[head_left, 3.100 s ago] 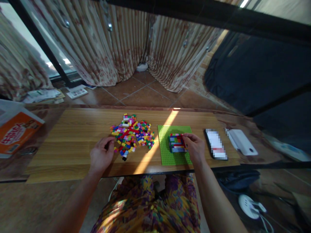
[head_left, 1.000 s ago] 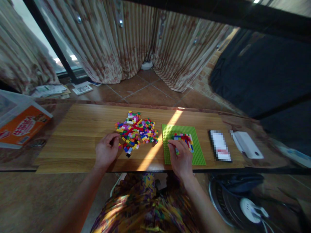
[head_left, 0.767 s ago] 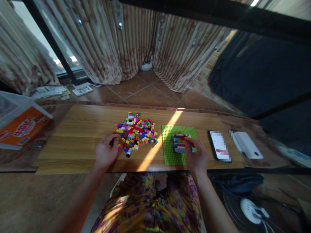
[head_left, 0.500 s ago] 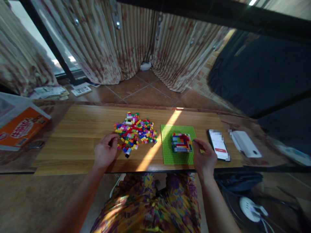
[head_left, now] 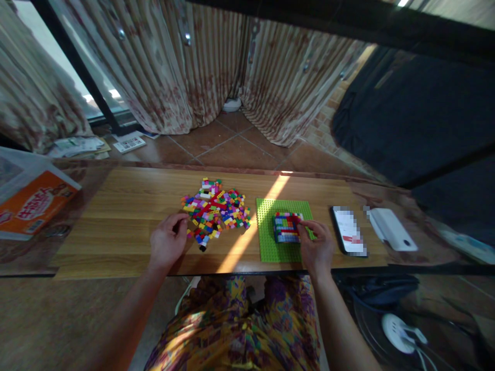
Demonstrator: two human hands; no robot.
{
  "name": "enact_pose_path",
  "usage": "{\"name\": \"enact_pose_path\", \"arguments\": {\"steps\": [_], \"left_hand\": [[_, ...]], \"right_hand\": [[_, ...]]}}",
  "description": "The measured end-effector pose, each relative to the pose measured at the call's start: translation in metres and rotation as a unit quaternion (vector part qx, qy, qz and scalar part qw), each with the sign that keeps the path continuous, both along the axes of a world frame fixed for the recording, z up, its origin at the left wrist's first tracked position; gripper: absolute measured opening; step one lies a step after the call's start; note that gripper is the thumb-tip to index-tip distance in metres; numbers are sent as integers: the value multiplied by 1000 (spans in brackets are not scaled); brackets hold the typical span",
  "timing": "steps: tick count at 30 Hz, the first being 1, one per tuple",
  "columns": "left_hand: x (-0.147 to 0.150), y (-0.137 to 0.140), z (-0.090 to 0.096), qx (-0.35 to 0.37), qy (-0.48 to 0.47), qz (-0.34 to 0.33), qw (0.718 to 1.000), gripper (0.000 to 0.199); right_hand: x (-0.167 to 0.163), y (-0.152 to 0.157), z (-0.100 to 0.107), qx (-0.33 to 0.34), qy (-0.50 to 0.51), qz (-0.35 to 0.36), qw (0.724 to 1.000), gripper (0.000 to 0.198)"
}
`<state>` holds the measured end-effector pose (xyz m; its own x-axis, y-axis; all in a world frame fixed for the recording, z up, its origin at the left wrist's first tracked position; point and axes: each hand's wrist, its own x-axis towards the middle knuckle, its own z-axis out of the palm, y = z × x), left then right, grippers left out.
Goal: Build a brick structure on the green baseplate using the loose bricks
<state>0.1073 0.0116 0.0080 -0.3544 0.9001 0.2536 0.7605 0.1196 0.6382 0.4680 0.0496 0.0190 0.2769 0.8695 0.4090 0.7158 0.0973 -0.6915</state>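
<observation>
A loose pile of small toy building bricks (head_left: 216, 208) in many colours lies on the wooden table. At its near left edge rests my left hand (head_left: 169, 239), fingers curled in; whatever they may hold is hidden. Right of the pile is a green studded baseplate (head_left: 266, 251). On it stands a low, roughly rectangular structure of coloured bricks (head_left: 286, 236), with red bricks showing inside. My right hand (head_left: 317, 247) is over the baseplate's right side, thumb and fingers pinched at the structure's right edge. I cannot make out what is between those fingertips, and the hand covers that side.
A smartphone (head_left: 348, 232) with a lit screen lies right of the baseplate, and a white flat object (head_left: 392, 229) sits beyond it. An orange-labelled clear plastic box (head_left: 36, 203) stands at the far left. The table's front edge (head_left: 232, 272) runs close to my lap.
My right hand has moved left, from beside the structure to its right edge, covering more of it. My left hand has stayed at the pile.
</observation>
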Motion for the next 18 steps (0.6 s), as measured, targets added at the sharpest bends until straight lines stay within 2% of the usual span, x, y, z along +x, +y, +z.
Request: {"name": "enact_pose_path", "arguments": {"steps": [6,18], "left_hand": [[0,-1,0,4,-2,-3,1000,30],[0,0,-1,5,-4,0,1000,28]], "right_hand": [[-7,3,0,-3,19,-26,999,20],[-12,2,-3,28,-17,-55,998,18]]}}
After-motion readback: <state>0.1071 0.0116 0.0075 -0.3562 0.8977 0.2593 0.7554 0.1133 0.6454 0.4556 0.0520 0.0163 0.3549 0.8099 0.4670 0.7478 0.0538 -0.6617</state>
